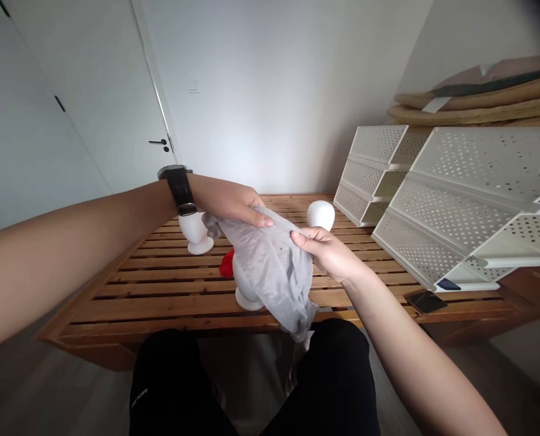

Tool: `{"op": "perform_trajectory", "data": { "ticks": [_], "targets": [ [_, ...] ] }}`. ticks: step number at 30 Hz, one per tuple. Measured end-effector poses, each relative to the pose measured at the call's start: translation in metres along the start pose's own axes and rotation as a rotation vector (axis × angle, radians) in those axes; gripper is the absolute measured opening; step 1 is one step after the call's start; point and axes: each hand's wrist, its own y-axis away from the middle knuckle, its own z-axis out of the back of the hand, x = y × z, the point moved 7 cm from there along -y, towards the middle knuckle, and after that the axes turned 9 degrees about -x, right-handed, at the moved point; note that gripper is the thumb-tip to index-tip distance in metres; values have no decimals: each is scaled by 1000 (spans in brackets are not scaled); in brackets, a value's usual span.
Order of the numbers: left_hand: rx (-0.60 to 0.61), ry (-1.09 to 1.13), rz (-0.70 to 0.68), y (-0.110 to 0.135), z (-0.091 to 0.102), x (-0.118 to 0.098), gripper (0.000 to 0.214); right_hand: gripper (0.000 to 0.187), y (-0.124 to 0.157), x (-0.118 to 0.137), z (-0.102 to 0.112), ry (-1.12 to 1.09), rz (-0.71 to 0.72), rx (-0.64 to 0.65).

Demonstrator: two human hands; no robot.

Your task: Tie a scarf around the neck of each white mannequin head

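A thin grey cloth [274, 260] hangs in loose folds between my two hands. My left hand [236, 203] pinches its upper edge, thumb on top, with a dark watch on the wrist. Close by on the right, my right hand [324, 248] grips the same edge between thumb and fingers. Behind and below the cloth stands a white head-shaped stand [246, 293], mostly covered from view. Another white stand [194, 230] is under my left wrist, and a third white stand [320, 215] sits beyond my right hand. Some red fabric [226, 264] lies beside the middle stand.
The slatted wooden table [160, 303] spans the space before my knees. White perforated bins [460, 200] are stacked at the right, with folded tan cushions [483, 97] behind. A dark phone-like slab [426, 301] lies near the right front edge. A white door [92, 79] is at the left.
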Motion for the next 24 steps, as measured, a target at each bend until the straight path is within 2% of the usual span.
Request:
{"op": "perform_trajectory", "data": {
  "ticks": [4, 9, 14, 18, 20, 24],
  "targets": [
    [13, -34, 30, 7, 2, 7, 40, 31, -5, 13, -5, 43, 113, -33],
    [-43, -51, 92, 14, 8, 2, 30, 33, -6, 20, -14, -20, 108, -24],
    [-24, -173, 99, 17, 9, -8, 26, 37, -7, 24, -19, 157, 190, -45],
    [-9, -290, 95, 19, 10, -12, 30, 34, -8, 23, -10, 14, 185, -124],
    [-9, -331, 96, 21, 11, -14, 33, 33, -6, 23, -11, 6, 158, -84],
    [18, -349, 60, 21, 9, -17, 33, 34, -1, 30, -22, 233, 205, 26]
  ]
}}
